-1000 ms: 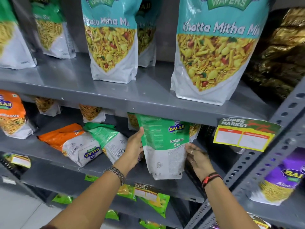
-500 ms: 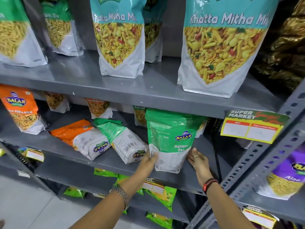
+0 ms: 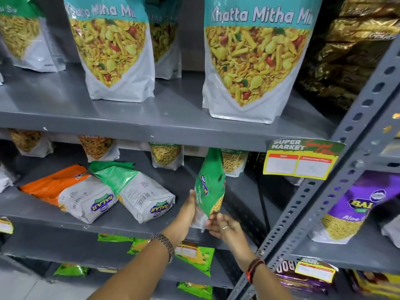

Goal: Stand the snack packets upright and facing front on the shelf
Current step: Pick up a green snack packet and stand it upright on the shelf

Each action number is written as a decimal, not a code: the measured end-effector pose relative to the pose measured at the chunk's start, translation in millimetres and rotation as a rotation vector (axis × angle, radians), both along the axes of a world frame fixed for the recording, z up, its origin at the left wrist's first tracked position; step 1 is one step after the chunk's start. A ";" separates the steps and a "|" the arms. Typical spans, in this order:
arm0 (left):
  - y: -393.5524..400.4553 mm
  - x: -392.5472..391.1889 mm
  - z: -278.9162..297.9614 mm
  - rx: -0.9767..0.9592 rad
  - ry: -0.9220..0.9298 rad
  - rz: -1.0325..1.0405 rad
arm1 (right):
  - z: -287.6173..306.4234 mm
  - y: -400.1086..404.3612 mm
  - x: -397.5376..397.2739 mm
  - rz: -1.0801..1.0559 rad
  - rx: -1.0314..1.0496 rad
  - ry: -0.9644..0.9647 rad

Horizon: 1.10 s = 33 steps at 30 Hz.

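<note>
A green Ratlami Sev packet (image 3: 211, 187) stands upright at the front right of the middle shelf (image 3: 108, 219), turned edge-on so I see its side. My left hand (image 3: 188, 211) grips its lower left side. My right hand (image 3: 220, 226) pinches its bottom right corner. To the left, a green-and-white packet (image 3: 138, 195) and an orange-and-white packet (image 3: 71, 195) lie flat on the same shelf with their backs up. Several small packets stand upright along the back of that shelf.
The upper shelf (image 3: 151, 120) holds large upright Khatta Mitha Mix bags (image 3: 255, 61). A yellow price tag (image 3: 303, 159) hangs from its front edge at the right. A perforated grey post (image 3: 337, 180) slants up at the right, with a purple packet (image 3: 350, 208) beyond it. Green packets lie on lower shelves.
The green packet has been rotated from facing me to edge-on. My left hand moved up along its left side and my right hand shifted to its bottom corner.
</note>
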<state>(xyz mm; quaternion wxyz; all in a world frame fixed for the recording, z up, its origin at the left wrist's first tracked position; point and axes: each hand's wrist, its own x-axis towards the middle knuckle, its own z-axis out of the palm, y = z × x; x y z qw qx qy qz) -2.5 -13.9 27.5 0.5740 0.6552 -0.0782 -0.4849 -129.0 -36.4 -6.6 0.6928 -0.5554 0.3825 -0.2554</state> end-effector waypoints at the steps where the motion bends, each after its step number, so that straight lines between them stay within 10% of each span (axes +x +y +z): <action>1: -2.3 1.2 3.3 0.022 -0.014 0.010 | 1.5 1.1 1.8 0.014 -0.010 0.000; 9: 51.7 -25.1 -14.4 -0.019 -0.213 0.099 | 0.2 -43.3 -4.6 -0.442 -0.009 -0.049; 18: 48.9 -54.7 -38.1 -0.041 -0.054 -0.001 | 44.2 -79.0 28.8 -0.065 0.045 0.097; 33: 6.6 8.7 -32.6 -0.111 -0.042 0.020 | 11.1 -9.2 -2.5 -0.063 0.001 -0.063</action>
